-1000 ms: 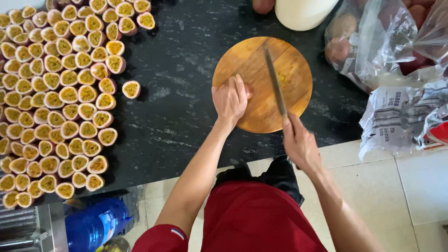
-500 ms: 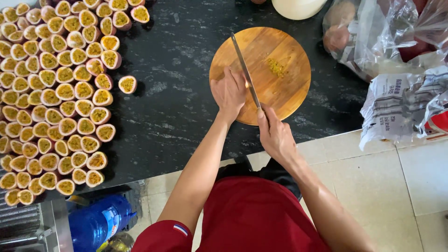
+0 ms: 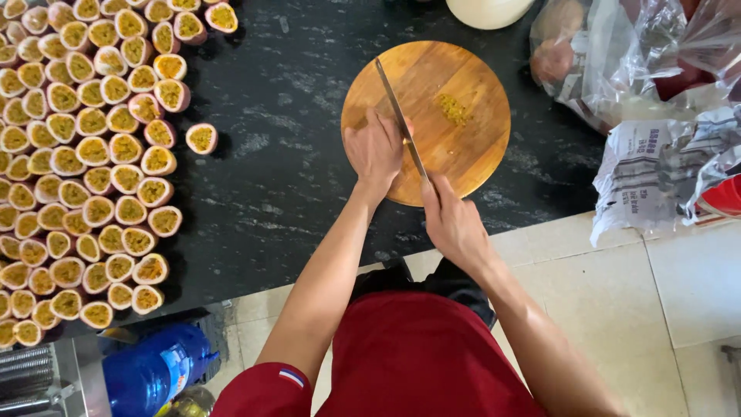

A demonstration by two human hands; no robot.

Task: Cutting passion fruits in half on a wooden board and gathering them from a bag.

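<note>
The right hand (image 3: 454,224) is closed around the handle of a long knife (image 3: 398,116), whose blade lies across the round wooden cutting board (image 3: 471,147) on the dark table (image 3: 285,154). The left hand (image 3: 374,150) presses down on the board beside the blade, apparently steadying a fruit; whatever lies beneath the palm is hidden. Halved passion fruits (image 3: 93,154) sit cut side up, keeping pulp in. Plastic bags (image 3: 656,77) are cut off at the right edge.
</note>
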